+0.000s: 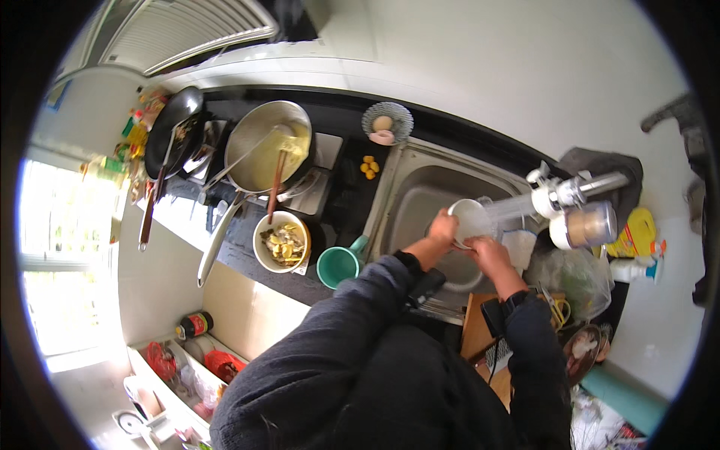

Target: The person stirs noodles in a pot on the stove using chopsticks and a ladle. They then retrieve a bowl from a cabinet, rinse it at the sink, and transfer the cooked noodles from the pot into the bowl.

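Over a stainless steel sink (413,197), both my hands hold a white bowl (471,220) tilted on its side. My left hand (443,232) grips its left rim, and the fingers of my right hand (490,256) are on its lower edge. A spray of water (509,208) runs from the tap (554,198) toward the bowl's right side. Fitted at the tap is a water filter (585,225) with a brownish cartridge. What lies beneath the bowl in the sink is partly hidden by my hands.
Left of the sink stand a teal mug (339,266) and a bowl of food (282,243). A large pot (264,152) with a ladle and chopsticks sits on the stove, near a black wok (173,135). Scissors (557,308) and a plastic bag (574,278) lie at the right.
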A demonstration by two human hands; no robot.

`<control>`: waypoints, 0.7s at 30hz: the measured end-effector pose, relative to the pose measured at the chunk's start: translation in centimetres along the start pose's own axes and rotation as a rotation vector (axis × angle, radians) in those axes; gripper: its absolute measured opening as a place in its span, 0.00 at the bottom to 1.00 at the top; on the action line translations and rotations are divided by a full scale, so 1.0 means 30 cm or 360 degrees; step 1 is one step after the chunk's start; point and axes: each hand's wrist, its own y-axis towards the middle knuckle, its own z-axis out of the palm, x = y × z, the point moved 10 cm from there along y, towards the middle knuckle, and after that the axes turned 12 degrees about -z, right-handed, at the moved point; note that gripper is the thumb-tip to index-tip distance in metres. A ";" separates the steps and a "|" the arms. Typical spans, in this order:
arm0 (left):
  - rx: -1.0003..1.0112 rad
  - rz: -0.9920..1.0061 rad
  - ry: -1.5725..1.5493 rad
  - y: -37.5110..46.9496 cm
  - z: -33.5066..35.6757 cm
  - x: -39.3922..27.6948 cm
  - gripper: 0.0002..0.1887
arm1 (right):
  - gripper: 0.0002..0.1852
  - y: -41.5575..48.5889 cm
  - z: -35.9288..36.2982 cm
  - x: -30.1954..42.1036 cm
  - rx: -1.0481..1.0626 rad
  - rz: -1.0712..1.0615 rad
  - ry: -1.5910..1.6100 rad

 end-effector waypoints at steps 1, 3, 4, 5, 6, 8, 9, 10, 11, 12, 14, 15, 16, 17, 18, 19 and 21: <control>0.0149 -0.0103 -0.0095 0.002 0.024 0.026 0.23 | 0.08 0.007 -0.004 0.025 0.0017 -0.0088 -0.0023; 0.0171 -0.0114 -0.0122 -0.006 0.022 0.025 0.21 | 0.08 0.000 0.019 -0.002 0.0227 0.0097 -0.0193; 0.0185 -0.0074 -0.0320 -0.022 0.017 0.016 0.22 | 0.09 -0.004 0.013 -0.012 0.0199 0.0157 -0.0103; 0.0086 0.0035 -0.0220 -0.048 0.015 0.002 0.21 | 0.09 -0.007 0.010 -0.023 0.0136 0.0241 -0.0024; 0.0010 0.0108 -0.0153 -0.074 0.015 -0.012 0.21 | 0.10 -0.013 0.014 -0.037 0.0104 0.0321 0.0067; -0.0008 0.0062 -0.0120 -0.105 0.008 -0.023 0.22 | 0.12 -0.004 0.017 -0.003 -0.0027 0.0125 0.0448; 0.0037 -0.0062 -0.0141 -0.104 0.000 -0.018 0.22 | 0.12 -0.009 -0.001 -0.005 -0.0030 0.0045 0.0283; 0.0150 -0.0106 -0.0137 -0.107 0.013 -0.023 0.25 | 0.13 -0.009 -0.003 0.001 0.0010 -0.0044 0.0122; 0.0238 -0.0161 -0.0075 -0.109 0.030 -0.015 0.24 | 0.13 -0.009 0.012 0.016 0.0100 -0.0137 -0.0017; 0.0242 -0.0170 -0.0035 -0.107 0.027 -0.018 0.24 | 0.11 -0.013 0.008 0.013 0.0096 -0.0141 -0.0048; 0.0155 -0.0129 -0.0220 -0.105 0.014 -0.013 0.23 | 0.10 -0.021 0.030 -0.018 0.0212 0.0031 -0.0147; 0.0167 -0.0106 -0.0156 -0.107 0.029 -0.010 0.23 | 0.10 -0.019 0.033 -0.031 0.0238 0.0119 -0.0223; 0.0157 -0.0064 -0.0110 -0.114 0.036 -0.007 0.23 | 0.10 -0.021 -0.008 -0.017 -0.0111 0.0107 0.0303; 0.0209 -0.0125 -0.0034 -0.119 0.052 0.009 0.23 | 0.10 -0.019 0.019 -0.017 0.0004 0.0148 0.0389; 0.0161 -0.0140 -0.0105 -0.124 0.037 0.010 0.24 | 0.09 -0.035 0.031 -0.035 0.0072 0.0264 0.0328; 0.0143 -0.0112 -0.0152 -0.128 0.021 -0.009 0.24 | 0.08 -0.035 0.040 -0.022 0.0140 0.0209 0.0398; 0.0198 -0.0169 -0.0069 -0.138 0.014 -0.022 0.24 | 0.07 -0.020 -0.034 0.047 -0.0071 -0.0173 0.0025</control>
